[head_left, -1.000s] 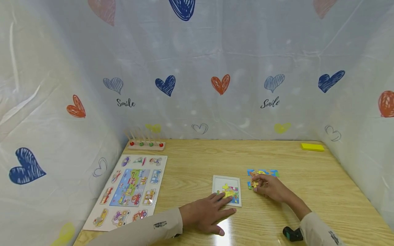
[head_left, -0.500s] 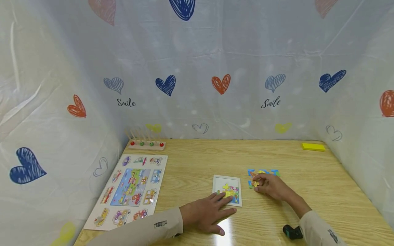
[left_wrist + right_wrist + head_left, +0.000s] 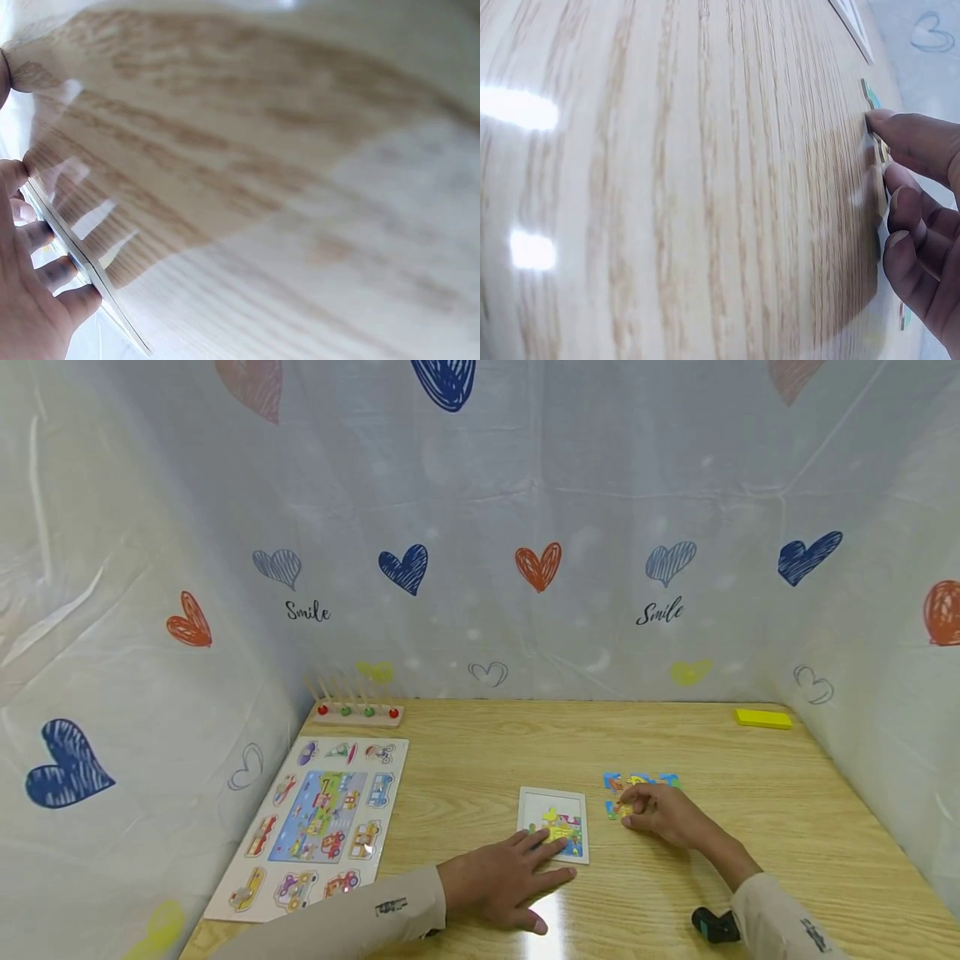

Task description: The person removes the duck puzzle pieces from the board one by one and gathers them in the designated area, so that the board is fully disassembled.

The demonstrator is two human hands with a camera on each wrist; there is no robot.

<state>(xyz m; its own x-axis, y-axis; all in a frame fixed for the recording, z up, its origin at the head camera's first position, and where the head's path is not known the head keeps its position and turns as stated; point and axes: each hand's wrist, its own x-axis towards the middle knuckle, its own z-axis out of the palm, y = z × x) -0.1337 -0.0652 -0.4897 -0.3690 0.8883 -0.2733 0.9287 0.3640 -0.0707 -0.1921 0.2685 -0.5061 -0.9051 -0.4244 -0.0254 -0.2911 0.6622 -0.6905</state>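
My left hand (image 3: 506,881) lies flat with spread fingers on the lower left of a small white-framed jigsaw puzzle (image 3: 551,791). In the left wrist view its fingertips rest over the frame's edge (image 3: 90,271). Part of a yellow, pink and green picture fills the frame's lower half; white backing shows above. To the right, my right hand (image 3: 666,818) pinches an orange-and-yellow puzzle piece (image 3: 622,810) between thumb and fingers, low at the tabletop. Loose blue-edged puzzle pieces (image 3: 611,782) lie around its fingertips, partly hidden by the hand.
A large vehicle knob puzzle board (image 3: 390,802) lies at the left. Behind it stands a wooden peg rack (image 3: 358,720) with red and green beads. A yellow block (image 3: 762,718) sits at the far right, and a small black object (image 3: 715,927) lies by the right sleeve.
The right thumb and fingers have shifted very slightly to the right with the orange-and-yellow puzzle piece. My left hand stays in place on the frame.
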